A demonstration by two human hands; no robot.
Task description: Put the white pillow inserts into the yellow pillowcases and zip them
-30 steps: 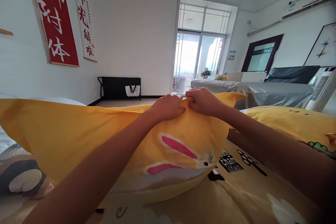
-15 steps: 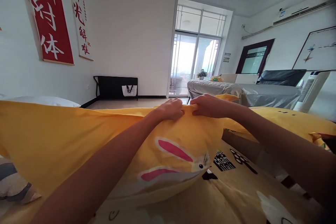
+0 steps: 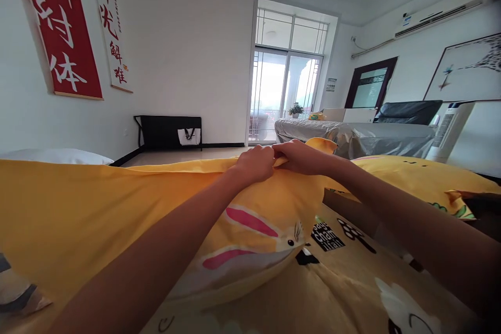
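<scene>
A yellow pillowcase (image 3: 117,209) with a pink-eared rabbit print lies stretched across the middle of the view, a pillow filling it. My left hand (image 3: 256,163) and my right hand (image 3: 299,156) are side by side at its far top edge, both closed on a pinch of the yellow cloth, their fingers almost touching. Both forearms reach forward over the pillow. Beneath it lies a yellow cartoon-print bed sheet (image 3: 344,282).
A second yellow pillow (image 3: 415,180) lies at the right. A white pillow (image 3: 58,156) sits at the far left. Beyond are a grey-covered sofa (image 3: 352,135), a white tower fan (image 3: 446,130), a black bench (image 3: 168,130) with a white bag, glass balcony doors (image 3: 284,96) and red wall banners (image 3: 58,26).
The view has swung to the right, so the room shifts left in frame. My hands keep their grip on the pillowcase edge and have drawn slightly closer together.
</scene>
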